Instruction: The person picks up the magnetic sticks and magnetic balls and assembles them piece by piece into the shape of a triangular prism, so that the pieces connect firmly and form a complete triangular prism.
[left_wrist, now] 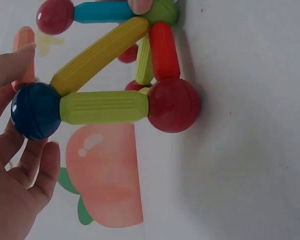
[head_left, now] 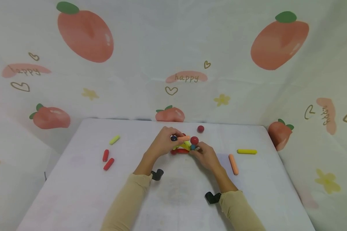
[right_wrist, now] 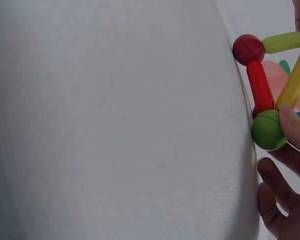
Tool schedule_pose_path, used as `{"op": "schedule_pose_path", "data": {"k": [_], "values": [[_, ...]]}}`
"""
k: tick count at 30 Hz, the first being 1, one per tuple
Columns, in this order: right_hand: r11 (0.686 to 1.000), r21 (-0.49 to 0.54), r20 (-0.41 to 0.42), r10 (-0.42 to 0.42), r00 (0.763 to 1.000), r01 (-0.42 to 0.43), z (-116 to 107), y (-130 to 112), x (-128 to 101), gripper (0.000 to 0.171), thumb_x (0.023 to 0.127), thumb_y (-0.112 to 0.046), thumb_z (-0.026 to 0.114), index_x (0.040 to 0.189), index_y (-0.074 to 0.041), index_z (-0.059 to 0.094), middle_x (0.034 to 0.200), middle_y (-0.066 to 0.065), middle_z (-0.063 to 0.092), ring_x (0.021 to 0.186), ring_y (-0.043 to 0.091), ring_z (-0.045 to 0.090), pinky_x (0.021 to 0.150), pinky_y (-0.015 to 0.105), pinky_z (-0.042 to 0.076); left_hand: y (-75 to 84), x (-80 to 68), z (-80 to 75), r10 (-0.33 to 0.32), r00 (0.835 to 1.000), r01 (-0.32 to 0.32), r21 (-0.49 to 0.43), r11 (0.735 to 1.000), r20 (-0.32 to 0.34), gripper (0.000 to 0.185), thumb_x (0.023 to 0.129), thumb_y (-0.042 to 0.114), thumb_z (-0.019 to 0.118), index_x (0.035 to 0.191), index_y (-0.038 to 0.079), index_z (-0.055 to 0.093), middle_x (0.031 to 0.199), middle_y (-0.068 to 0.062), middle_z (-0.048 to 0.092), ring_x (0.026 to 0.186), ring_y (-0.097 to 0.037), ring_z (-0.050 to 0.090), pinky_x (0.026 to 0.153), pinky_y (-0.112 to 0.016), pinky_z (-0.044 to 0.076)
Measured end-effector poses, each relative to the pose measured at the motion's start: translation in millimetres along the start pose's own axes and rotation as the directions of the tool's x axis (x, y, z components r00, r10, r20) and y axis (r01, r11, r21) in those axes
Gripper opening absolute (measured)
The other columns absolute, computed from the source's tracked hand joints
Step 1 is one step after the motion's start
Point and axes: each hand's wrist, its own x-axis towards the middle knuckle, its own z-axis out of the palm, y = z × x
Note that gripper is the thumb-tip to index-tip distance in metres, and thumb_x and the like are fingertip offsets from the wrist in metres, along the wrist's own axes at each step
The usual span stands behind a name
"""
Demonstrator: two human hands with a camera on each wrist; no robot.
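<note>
A frame of plastic building sticks and balls stands on the table between both hands. My left hand pinches an orange stick, its end by the blue ball at the frame's top. From that ball a light green stick runs down to a red ball, and a yellow stick slants to the green ball. My right hand grips this green ball at the base. A red stick joins the two lower balls. The blue stick rises from the green ball to another red ball.
To the left lie two red sticks and a light green stick. A yellow stick and an orange stick lie to the right. One loose red ball sits behind the frame, near the table's back edge.
</note>
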Motion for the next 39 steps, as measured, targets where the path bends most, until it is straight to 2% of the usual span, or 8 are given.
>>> {"op": "schedule_pose_path", "data": {"k": [9,18,23,26,29,32,35,39], "values": [[1.0,0.0,-0.007,-0.002,1.0,0.002,0.5,0.3,-1.0,0.023,0.092,-0.025,0.076,0.111,-0.015,0.068,0.109,0.006,0.074,0.094,0.022,0.072,0.09,0.042,0.06,1.5,0.5,5.3,0.014,1.0,-0.013,0.096,0.995,-0.019,0.023,0.088,0.028,0.081,0.109,0.019,0.078,0.102,0.004,0.073,0.103,-0.019,0.051,0.086,-0.034,0.05],[1.0,-0.006,-0.008,0.002,1.0,-0.002,-0.4,-1.6,-0.8,0.024,0.092,-0.027,0.076,0.111,-0.014,0.068,0.111,0.006,0.074,0.095,0.023,0.073,0.09,0.043,0.06,4.0,0.3,7.7,0.064,0.997,-0.056,0.18,0.982,-0.041,0.02,0.085,0.024,0.084,0.102,0.016,0.08,0.095,0.002,0.075,0.098,-0.02,0.054,0.089,-0.037,0.048],[0.999,-0.013,-0.007,0.037,0.999,-0.037,-0.1,-4.8,-2.0,0.024,0.092,-0.026,0.076,0.11,-0.013,0.068,0.111,0.006,0.074,0.095,0.022,0.071,0.09,0.042,0.06,2.8,-4.2,6.7,-0.004,1.0,0.007,0.149,0.989,-0.019,0.032,0.085,0.025,0.084,0.115,0.015,0.075,0.11,-0.002,0.07,0.109,-0.023,0.052,0.094,-0.038,0.052],[0.998,-0.028,-0.008,0.064,0.998,-0.065,-0.2,-8.0,-3.2,0.026,0.091,-0.026,0.077,0.113,-0.015,0.068,0.11,0.004,0.074,0.095,0.021,0.069,0.089,0.041,0.06,-1.0,-8.9,5.2,-0.107,0.994,0.108,0.112,0.988,-0.011,0.049,0.083,0.027,0.085,0.127,0.014,0.067,0.121,-0.004,0.063,0.115,-0.023,0.051,0.098,-0.039,0.053],[0.995,-0.035,-0.008,0.098,0.995,-0.098,0.3,-11.9,-4.7,0.029,0.091,-0.028,0.078,0.116,-0.017,0.069,0.109,0.002,0.073,0.095,0.019,0.066,0.089,0.039,0.059,-8.0,-14.3,5.0,-0.249,0.968,0.248,0.079,0.966,0.005,0.061,0.08,0.03,0.087,0.132,0.012,0.059,0.123,-0.006,0.059,0.113,-0.023,0.053,0.098,-0.041,0.054],[0.992,-0.03,-0.017,0.122,0.992,-0.122,2.8,-15.8,-7.1,0.031,0.089,-0.027,0.079,0.116,-0.017,0.069,0.107,0.001,0.073,0.094,0.018,0.064,0.086,0.036,0.058,-17.6,-18.3,7.9,-0.355,0.934,0.35,0.1,0.931,0.041,0.061,0.08,0.032,0.087,0.128,0.01,0.058,0.118,-0.007,0.063,0.106,-0.023,0.059,0.096,-0.042,0.055],[0.99,-0.051,-0.024,0.13,0.991,-0.131,7.7,-20.3,-10.7,0.032,0.088,-0.029,0.081,0.114,-0.016,0.07,0.104,0.0,0.072,0.091,0.016,0.063,0.083,0.033,0.057,-26.4,-20.7,12.1,-0.411,0.91,0.399,0.153,0.904,0.057,0.051,0.083,0.035,0.084,0.12,0.008,0.061,0.109,-0.008,0.069,0.098,-0.023,0.062,0.092,-0.042,0.055],[0.989,-0.1,0.039,0.111,0.993,-0.107,9.8,-27.6,-17.8,0.034,0.087,-0.034,0.081,0.112,-0.014,0.068,0.1,0.0,0.07,0.088,0.014,0.061,0.081,0.03,0.055,-33.2,-22.0,16.2,-0.432,0.901,0.419,0.176,0.891,0.038,0.04,0.087,0.037,0.081,0.112,0.009,0.066,0.1,-0.006,0.072,0.089,-0.022,0.064,0.087,-0.041,0.055]]}}
